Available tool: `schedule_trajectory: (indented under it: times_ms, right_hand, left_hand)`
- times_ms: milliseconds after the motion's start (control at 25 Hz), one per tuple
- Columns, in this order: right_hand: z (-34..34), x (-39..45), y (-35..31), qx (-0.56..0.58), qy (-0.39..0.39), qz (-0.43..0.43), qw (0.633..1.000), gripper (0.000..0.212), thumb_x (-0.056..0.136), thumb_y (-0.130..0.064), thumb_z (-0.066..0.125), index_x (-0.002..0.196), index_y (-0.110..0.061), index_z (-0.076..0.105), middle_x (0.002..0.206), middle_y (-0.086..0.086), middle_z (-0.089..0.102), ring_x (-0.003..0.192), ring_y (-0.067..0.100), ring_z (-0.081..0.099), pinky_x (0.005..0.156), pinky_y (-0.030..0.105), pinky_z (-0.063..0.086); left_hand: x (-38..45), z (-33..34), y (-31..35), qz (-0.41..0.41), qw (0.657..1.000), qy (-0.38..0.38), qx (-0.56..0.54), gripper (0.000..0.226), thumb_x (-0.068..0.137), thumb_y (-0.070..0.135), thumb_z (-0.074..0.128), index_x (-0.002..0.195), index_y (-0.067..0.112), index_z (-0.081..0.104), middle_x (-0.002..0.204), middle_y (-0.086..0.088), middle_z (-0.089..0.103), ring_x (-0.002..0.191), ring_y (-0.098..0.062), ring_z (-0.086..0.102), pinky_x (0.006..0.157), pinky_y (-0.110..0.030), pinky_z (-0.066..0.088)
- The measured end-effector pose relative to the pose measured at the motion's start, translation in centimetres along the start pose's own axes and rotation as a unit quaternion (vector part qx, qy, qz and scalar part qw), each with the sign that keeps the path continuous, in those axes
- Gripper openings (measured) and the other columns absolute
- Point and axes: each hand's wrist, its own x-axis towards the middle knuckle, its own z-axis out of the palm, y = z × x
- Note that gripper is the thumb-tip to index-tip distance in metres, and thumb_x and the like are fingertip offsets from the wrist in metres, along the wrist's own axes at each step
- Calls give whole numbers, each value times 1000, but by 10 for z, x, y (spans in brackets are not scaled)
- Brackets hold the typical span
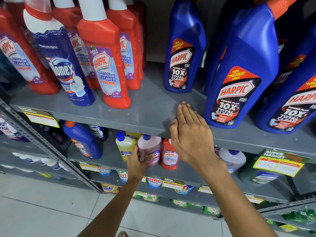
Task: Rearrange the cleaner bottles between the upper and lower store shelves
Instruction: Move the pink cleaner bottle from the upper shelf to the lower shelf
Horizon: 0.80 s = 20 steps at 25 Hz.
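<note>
My left hand [136, 164] grips a pink cleaner bottle [150, 148] with a blue cap on the lower shelf [109, 156]. A yellow bottle [124, 146] stands to its left, a small red Harpic bottle [169, 156] to its right. My right hand [191, 134] rests flat, fingers together, on the front edge of the grey upper shelf [150, 108], holding nothing. Several red Harpic bathroom cleaner bottles [106, 62] and a dark blue Domex bottle [63, 65] stand on the upper shelf at left. Blue Harpic bottles [184, 48] [242, 74] stand at right.
A blue Harpic bottle [83, 141] leans on the lower shelf at left, and a white bottle [232, 158] stands at right. Yellow price tags [278, 165] hang off the shelf edges. Detergent packs [109, 188] fill the shelves below. A perforated metal upright [42, 146] and tiled floor [42, 211] lie at left.
</note>
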Motion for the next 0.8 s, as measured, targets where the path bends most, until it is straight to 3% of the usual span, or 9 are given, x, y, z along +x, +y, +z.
schedule_trajectory:
  times_ms: [280,400,560,680,800]
  right_hand:
    - [2,-2,2,7,12,-6,1000,61,112,-36,26,164,-5,30,175,12,32,164,22,29,134,36,20]
    - [4,-1,3,13,18,-7,1000,60,113,-36,26,164,-5,30,175,12,32,164,22,29,134,35,19]
    - [7,-2,1,30,61,-5,998,57,112,-33,31,160,-4,40,170,13,41,160,22,37,133,37,27]
    - [14,-9,-15,134,157,0,979,54,110,-35,41,155,-7,52,163,10,54,155,20,46,131,35,31]
    - [35,-23,-59,321,201,-81,922,50,110,-33,47,155,-13,52,163,1,53,157,12,43,132,30,28]
  left_hand:
    - [-2,2,-4,-2,1000,-12,-20,67,87,11,86,144,7,52,141,-15,66,130,-35,64,106,-55,59]
    - [-8,-2,-12,9,998,-18,58,67,86,14,88,143,5,53,138,-15,69,123,-31,68,101,-43,60]
    - [-31,-20,-29,22,993,-30,115,59,84,12,91,135,7,64,127,-5,75,114,-26,71,97,-44,62]
    - [-40,-52,-37,5,987,-40,156,37,83,17,92,116,13,77,104,3,81,96,-19,78,86,-35,64]
    - [-29,-109,-43,-28,982,-15,183,15,84,13,92,94,13,81,88,-2,81,80,-21,78,76,-35,62]
